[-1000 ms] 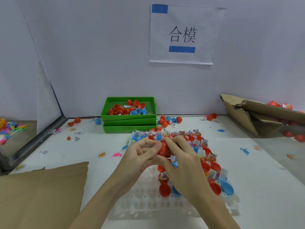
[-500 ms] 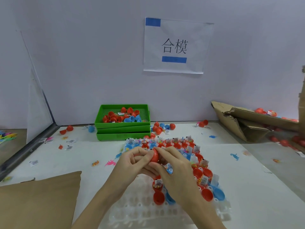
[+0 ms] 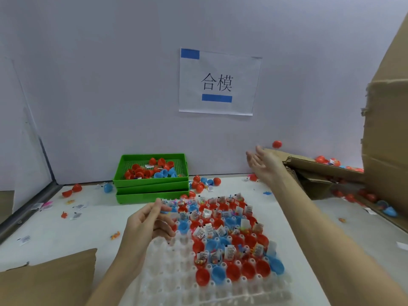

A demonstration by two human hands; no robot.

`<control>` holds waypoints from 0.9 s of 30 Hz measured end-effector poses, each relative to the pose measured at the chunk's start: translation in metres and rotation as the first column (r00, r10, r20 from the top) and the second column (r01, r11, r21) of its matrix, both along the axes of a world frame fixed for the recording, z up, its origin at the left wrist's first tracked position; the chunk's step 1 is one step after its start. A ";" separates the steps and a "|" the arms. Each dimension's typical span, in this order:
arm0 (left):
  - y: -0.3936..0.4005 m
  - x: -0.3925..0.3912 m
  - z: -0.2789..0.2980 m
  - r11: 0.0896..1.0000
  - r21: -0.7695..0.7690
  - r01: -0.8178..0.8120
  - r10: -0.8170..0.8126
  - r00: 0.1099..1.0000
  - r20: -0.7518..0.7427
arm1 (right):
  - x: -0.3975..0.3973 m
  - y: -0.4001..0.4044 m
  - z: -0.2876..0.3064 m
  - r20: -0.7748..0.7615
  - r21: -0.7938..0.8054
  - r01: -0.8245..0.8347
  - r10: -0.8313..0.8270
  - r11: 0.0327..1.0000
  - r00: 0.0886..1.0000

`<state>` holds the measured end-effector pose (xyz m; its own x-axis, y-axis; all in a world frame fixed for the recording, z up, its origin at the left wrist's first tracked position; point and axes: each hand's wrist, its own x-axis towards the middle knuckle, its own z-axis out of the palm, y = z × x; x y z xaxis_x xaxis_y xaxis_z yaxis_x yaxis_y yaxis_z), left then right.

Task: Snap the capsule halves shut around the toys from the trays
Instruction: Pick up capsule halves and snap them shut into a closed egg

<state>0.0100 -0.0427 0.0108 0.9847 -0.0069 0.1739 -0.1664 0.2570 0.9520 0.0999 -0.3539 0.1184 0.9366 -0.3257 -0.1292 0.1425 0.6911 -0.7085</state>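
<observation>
A closed red capsule (image 3: 276, 144) is in the air at the right, just past the fingertips of my right hand (image 3: 261, 164), which is stretched out with straight fingers and holds nothing. My left hand (image 3: 147, 224) hovers with loosely curled fingers over the left edge of the clear plastic tray (image 3: 172, 274); it holds nothing that I can see. The tray's right part carries several red and blue capsule halves (image 3: 229, 237), many with small toys and paper slips inside.
An open cardboard box (image 3: 313, 173) at the right holds several closed capsules. Stacked green trays (image 3: 152, 184) with loose halves stand at the back by the wall. Brown cardboard (image 3: 44, 281) lies front left. Stray capsules, toys and slips lie scattered on the white table.
Both hands were pressing a red capsule together over the tray. My right hand has swung up and right and let go of it; the capsule now flies toward the box. My left hand stayed.
</observation>
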 end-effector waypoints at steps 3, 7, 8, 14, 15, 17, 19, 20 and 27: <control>0.000 0.001 0.002 0.999 0.018 -0.030 0.030 0.999 0.012 | -0.011 0.018 -0.031 -0.056 -0.288 -0.102 0.090 0.952 0.994; 0.000 0.001 -0.004 0.989 0.124 -0.081 0.077 0.996 0.041 | -0.046 0.056 -0.065 -0.037 -0.685 -0.106 0.112 0.721 0.993; 0.001 0.002 -0.006 0.978 0.179 -0.109 0.098 0.993 0.070 | -0.054 0.063 -0.073 -0.029 -0.774 -0.095 0.116 0.626 0.993; -0.002 -0.001 -0.012 0.711 0.699 -0.077 -0.132 0.962 0.240 | -0.082 0.071 -0.088 -0.055 -0.998 -0.048 0.256 -0.034 0.965; -0.005 -0.004 -0.014 0.638 0.769 -0.042 -0.220 0.947 0.235 | -0.084 0.072 -0.089 -0.059 -0.996 -0.039 0.268 -0.079 0.961; -0.009 -0.009 -0.018 0.512 0.859 -0.017 -0.346 0.911 0.225 | -0.088 0.075 -0.090 -0.083 -0.984 -0.032 0.293 -0.175 0.952; -0.011 -0.008 -0.019 0.475 0.879 -0.036 -0.388 0.888 0.246 | -0.090 0.077 -0.091 -0.117 -0.974 -0.045 0.321 -0.223 0.940; -0.010 -0.008 -0.019 0.475 0.879 -0.041 -0.390 0.886 0.252 | -0.091 0.078 -0.092 -0.126 -0.972 -0.049 0.327 -0.232 0.936; -0.008 -0.011 -0.020 0.340 0.928 -0.150 -0.487 0.817 0.310 | -0.094 0.083 -0.091 -0.123 -0.974 -0.051 0.330 -0.218 0.936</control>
<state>-0.0010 -0.0509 -0.0089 0.7084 -0.6215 0.3345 -0.7048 -0.5977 0.3822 0.0060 -0.2714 0.0278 0.9384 0.2612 0.2261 0.3446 -0.7548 -0.5582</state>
